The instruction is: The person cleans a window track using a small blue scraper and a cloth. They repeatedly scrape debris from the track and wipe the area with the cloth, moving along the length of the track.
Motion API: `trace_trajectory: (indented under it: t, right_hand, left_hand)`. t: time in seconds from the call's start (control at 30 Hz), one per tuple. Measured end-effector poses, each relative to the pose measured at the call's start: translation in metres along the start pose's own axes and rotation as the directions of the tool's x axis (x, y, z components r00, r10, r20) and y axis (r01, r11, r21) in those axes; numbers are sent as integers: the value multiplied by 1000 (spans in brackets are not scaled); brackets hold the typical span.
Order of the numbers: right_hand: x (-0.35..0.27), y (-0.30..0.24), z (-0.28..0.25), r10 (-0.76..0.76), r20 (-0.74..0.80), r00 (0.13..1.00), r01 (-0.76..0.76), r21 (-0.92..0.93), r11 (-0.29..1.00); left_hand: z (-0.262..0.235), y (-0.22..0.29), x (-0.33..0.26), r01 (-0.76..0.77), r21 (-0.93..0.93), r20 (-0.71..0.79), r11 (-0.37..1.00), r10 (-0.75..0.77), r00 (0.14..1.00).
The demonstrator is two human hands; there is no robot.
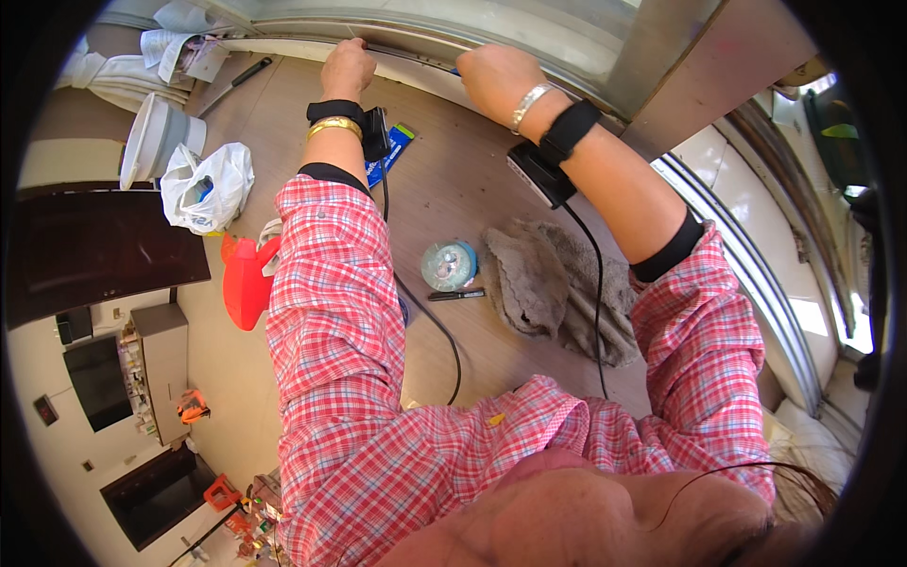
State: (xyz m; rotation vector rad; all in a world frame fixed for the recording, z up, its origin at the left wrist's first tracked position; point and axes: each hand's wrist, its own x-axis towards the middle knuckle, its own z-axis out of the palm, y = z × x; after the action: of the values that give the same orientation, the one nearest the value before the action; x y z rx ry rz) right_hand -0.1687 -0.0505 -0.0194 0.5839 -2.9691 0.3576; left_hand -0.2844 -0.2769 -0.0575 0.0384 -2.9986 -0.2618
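Observation:
Both my arms reach forward to the metal track (416, 55) along the foot of a glass sliding door. My left hand (346, 72) is closed at the track's edge, and what its fingers hold, if anything, is hidden. Farther right, my right hand (501, 83) is closed around a small blue thing (455, 72), of which only a bit shows by the fingers. A blue package (391, 155) lies on the floor behind my left wrist. Between my arms are a round clear tub with a blue rim (449, 266), a black marker (456, 295) and a crumpled grey cloth (557, 283).
To the left stand a grey-white basin (165, 142), a white plastic bag (208, 187) and a red plastic thing (248, 283). A black-handled tool (236, 85) lies near the wall. Cables (435, 321) hang from my wrist devices. A metal door frame (718, 66) rises at right.

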Motion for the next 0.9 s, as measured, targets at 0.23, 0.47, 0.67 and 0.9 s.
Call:
trace_trajectory:
  t: [0.23,0.47,0.67,0.9]
  right_hand:
    - [33,-20,22,-12,-89,996,17,62,998]
    - [54,-25,40,97,-116,988,-77,166,983]
    - [60,-28,58,144,-136,980,-96,305,947]
    - [38,-18,23,100,-83,992,-88,135,987]
  left_hand:
    - [7,-5,-8,-125,27,-172,992,127,977]
    - [13,-14,-9,-256,78,-235,964,267,935]
    - [13,-16,-5,-302,34,-205,953,302,931]
    - [13,-14,-7,-331,60,-254,942,335,907]
